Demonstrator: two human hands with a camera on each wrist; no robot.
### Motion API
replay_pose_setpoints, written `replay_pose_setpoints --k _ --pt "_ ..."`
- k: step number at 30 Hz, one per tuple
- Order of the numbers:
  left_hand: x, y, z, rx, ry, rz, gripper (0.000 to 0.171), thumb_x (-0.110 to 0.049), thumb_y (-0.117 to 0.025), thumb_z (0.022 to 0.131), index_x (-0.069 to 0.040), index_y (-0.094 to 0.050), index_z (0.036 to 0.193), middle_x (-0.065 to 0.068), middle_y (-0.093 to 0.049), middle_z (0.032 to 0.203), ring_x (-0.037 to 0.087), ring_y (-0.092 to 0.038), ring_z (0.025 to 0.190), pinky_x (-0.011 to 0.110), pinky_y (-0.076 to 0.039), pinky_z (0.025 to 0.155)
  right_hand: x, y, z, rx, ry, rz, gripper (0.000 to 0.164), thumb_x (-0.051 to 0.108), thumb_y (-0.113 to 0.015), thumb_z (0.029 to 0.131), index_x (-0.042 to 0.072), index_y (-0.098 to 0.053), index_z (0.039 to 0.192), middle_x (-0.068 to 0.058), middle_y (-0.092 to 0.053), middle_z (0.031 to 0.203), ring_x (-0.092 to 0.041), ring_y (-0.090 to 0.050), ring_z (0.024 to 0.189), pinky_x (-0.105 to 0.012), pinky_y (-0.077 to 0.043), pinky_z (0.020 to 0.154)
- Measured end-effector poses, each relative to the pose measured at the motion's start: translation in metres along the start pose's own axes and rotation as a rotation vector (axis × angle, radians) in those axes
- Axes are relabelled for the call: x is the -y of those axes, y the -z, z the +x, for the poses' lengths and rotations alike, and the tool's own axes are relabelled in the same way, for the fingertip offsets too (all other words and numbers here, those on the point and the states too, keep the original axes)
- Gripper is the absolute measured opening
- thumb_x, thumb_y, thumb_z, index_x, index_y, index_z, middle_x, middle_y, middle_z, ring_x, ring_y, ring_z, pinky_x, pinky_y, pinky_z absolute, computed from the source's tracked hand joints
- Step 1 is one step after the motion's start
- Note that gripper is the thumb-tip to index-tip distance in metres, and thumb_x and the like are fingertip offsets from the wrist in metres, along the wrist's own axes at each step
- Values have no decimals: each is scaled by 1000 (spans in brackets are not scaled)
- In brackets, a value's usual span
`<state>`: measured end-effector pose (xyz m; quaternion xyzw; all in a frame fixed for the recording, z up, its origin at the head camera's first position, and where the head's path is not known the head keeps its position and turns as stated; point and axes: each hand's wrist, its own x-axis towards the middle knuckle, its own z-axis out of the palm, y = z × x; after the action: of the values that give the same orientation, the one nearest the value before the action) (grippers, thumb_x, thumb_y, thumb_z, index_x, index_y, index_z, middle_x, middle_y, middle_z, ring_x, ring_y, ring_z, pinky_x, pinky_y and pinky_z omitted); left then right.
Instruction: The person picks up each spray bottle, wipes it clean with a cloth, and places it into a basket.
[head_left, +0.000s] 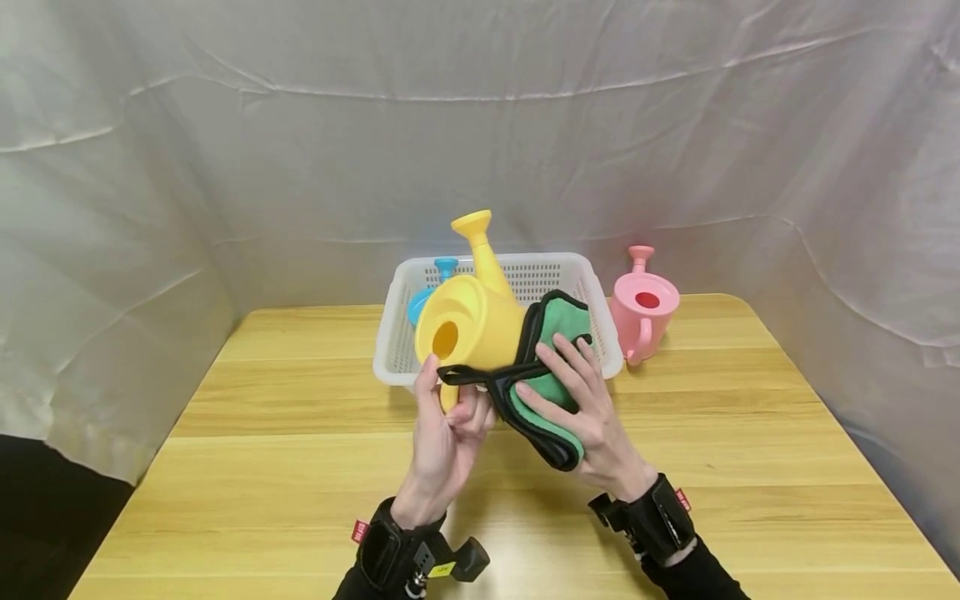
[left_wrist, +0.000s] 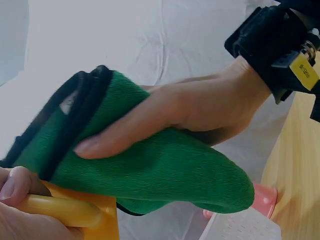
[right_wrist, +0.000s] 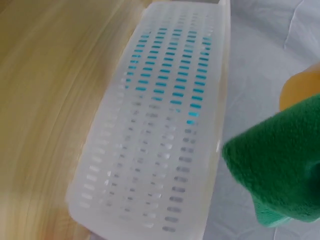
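Observation:
A yellow watering can [head_left: 491, 329] is held tilted in the air in front of a white basket, its spout pointing up and away. My left hand [head_left: 447, 437] grips its handle [left_wrist: 62, 209], thumb near the top rim. A green cloth with black edging [head_left: 558, 317] lies against the can's base and side. My right hand [head_left: 588, 412] holds the folded cloth against the can, fingers spread over it; in the left wrist view the thumb presses on the cloth [left_wrist: 165, 165]. A black strip of the cloth's edging reaches across to the left thumb.
The white perforated basket [head_left: 384, 333] stands at the table's back with a blue watering can [head_left: 417, 306] inside, partly hidden by the yellow one. A pink watering can [head_left: 645, 312] stands upright just right of the basket. Grey fabric [head_left: 480, 158] hangs behind the wooden table [head_left: 285, 467].

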<state>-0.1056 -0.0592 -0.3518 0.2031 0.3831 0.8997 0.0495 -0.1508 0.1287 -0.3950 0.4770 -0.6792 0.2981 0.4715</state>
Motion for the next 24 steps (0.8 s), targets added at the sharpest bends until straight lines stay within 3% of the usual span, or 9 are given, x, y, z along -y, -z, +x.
replay_pose_setpoints --k 8,12,17,19,21,24 --pt "14 -6 -1 30 -46 129 56 -41 -13 111 -23 -33 61 -3 -23 52 14 -19 49 31 -17 53 8 -2 10 -84 -61 99 41 23 -54 104 10 -56 143 -30 -42 152 -40 -37 148 -54 -24 124" --pt "19 -8 -1 55 -77 206 57 -39 -13 111 -17 -28 60 1 -21 51 18 -19 49 32 -16 51 14 1 19 -126 -139 293 45 17 -58 102 -1 -52 143 -34 -40 151 -37 -38 147 -45 -29 124" --pt "23 -10 -2 21 -61 282 59 -38 -16 110 -11 -25 59 5 -19 51 21 -20 49 31 -21 52 22 10 26 -120 -340 607 56 13 -54 103 -14 -34 148 -23 -33 161 -28 -30 154 -34 -24 126" --pt "24 -10 -2 3 -45 317 59 -36 -16 110 -7 -25 60 6 -20 51 21 -22 49 29 -26 53 25 14 25 -132 -395 689 54 6 -52 103 -12 -33 150 -16 -37 161 -22 -32 153 -30 -25 125" --pt "25 -10 -2 -13 -24 347 59 -35 -17 110 -2 -24 61 6 -22 52 20 -25 50 26 -30 55 26 19 22 -161 -437 727 48 -1 -52 101 -2 -43 148 -7 -49 154 -14 -43 146 -26 -32 121" --pt "27 -10 -3 -30 13 378 60 -34 -19 109 3 -24 62 6 -24 52 18 -29 51 23 -34 57 26 25 16 -196 -532 749 48 -9 -51 99 14 -57 140 9 -64 135 0 -58 124 -17 -41 109"
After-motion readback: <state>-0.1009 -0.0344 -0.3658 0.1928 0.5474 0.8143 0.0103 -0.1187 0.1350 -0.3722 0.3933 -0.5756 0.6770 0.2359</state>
